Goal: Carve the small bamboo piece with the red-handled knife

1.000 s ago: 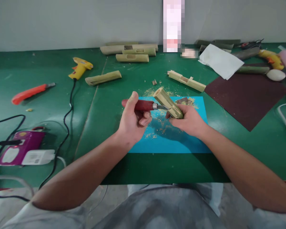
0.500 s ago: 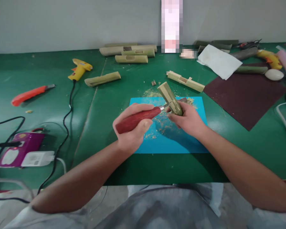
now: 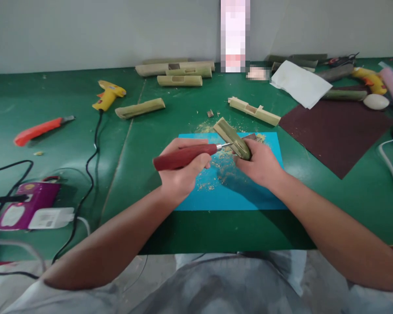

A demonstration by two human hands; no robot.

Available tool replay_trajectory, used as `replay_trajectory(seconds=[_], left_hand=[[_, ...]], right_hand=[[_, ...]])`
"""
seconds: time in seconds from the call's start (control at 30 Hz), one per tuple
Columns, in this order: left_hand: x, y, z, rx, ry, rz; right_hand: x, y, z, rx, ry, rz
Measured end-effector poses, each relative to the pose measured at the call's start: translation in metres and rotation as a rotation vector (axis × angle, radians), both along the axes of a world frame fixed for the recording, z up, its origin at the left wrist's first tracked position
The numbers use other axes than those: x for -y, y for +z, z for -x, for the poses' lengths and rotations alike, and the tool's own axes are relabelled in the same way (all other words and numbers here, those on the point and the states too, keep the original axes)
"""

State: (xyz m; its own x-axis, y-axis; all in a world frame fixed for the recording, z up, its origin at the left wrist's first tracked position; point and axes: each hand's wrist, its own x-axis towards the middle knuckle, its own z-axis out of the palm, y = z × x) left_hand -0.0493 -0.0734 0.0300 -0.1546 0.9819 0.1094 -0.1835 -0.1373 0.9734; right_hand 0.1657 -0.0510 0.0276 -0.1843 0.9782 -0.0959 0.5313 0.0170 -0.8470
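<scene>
My left hand point(image 3: 180, 179) is closed round the dark red handle of a carving tool point(image 3: 183, 157). The slim metal shaft points right, its tip touching or very near a bamboo piece point(image 3: 229, 134); the exact shape of the tip is too small to tell. My right hand point(image 3: 262, 161) grips the rounded lower end of that bamboo, which leans up to the left and has a cut-out in its side. Beneath both hands lies a blue mat point(image 3: 242, 198), strewn with pale shavings.
Left are a yellow glue gun point(image 3: 108, 96), a red-handled knife point(image 3: 42, 130) and a purple power strip point(image 3: 31, 205) with cords. More bamboo pieces point(image 3: 180, 81) lie at the back. A notched bamboo strip point(image 3: 255, 111), white paper point(image 3: 299, 85) and a maroon sheet point(image 3: 337, 135) lie to the right.
The bamboo has tilted further to the left and turned in my right hand. My left hand has lowered the butt of the tool's handle, so the tool lies at a flatter angle.
</scene>
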Motion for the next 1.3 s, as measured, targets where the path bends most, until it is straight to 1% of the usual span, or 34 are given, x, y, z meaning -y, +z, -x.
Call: replay_trajectory(seconds=[0.03,0.1,0.2,0.3,0.4,0.5,0.53,0.57,0.63,0.7,0.73,0.87,0.93,1.07,1.13,1.3], left_hand=[[-0.003,0.000,-0.002,0.004,0.001,-0.061],[-0.008,0.000,-0.004,0.046,-0.005,-0.107],[-0.013,0.000,-0.006,0.126,-0.035,-0.029],[-0.014,-0.001,-0.007,0.178,-0.075,0.054],[-0.010,-0.002,-0.011,0.201,-0.105,0.138],[-0.001,-0.001,-0.018,0.202,-0.177,0.253],[0.001,0.000,-0.020,0.202,-0.203,0.265],[0.003,0.001,-0.021,0.209,-0.204,0.239],[0.002,0.004,-0.019,0.217,-0.148,0.124],[-0.002,0.007,-0.013,0.216,-0.042,0.030],[-0.005,0.008,-0.010,0.210,-0.018,0.009],[-0.014,0.009,-0.002,0.232,0.068,-0.034],[-0.014,0.008,-0.002,0.245,0.081,-0.026],[-0.010,0.007,-0.005,0.226,0.058,-0.031],[-0.007,0.007,-0.006,0.188,0.057,-0.068],[-0.002,0.006,-0.010,0.109,0.079,-0.222]], right_hand=[[0.001,0.001,0.000,-0.016,0.022,0.026],[0.002,0.003,0.001,-0.065,0.069,0.078],[0.002,0.004,0.002,-0.161,0.123,0.118],[0.002,0.002,0.002,-0.249,0.143,0.142],[0.003,0.002,0.003,-0.322,0.151,0.170],[0.006,0.004,0.006,-0.367,0.166,0.173],[0.006,0.004,0.006,-0.379,0.170,0.180],[0.006,0.004,0.007,-0.391,0.172,0.197],[0.006,0.002,0.008,-0.417,0.172,0.256],[0.005,-0.001,0.008,-0.417,0.158,0.303],[0.004,-0.003,0.008,-0.402,0.149,0.309],[0.005,-0.010,0.009,-0.322,0.103,0.230],[0.006,-0.011,0.010,-0.301,0.109,0.206],[0.008,-0.012,0.010,-0.301,0.122,0.213],[0.008,-0.010,0.010,-0.319,0.119,0.200],[0.010,-0.004,0.010,-0.349,0.065,0.148]])
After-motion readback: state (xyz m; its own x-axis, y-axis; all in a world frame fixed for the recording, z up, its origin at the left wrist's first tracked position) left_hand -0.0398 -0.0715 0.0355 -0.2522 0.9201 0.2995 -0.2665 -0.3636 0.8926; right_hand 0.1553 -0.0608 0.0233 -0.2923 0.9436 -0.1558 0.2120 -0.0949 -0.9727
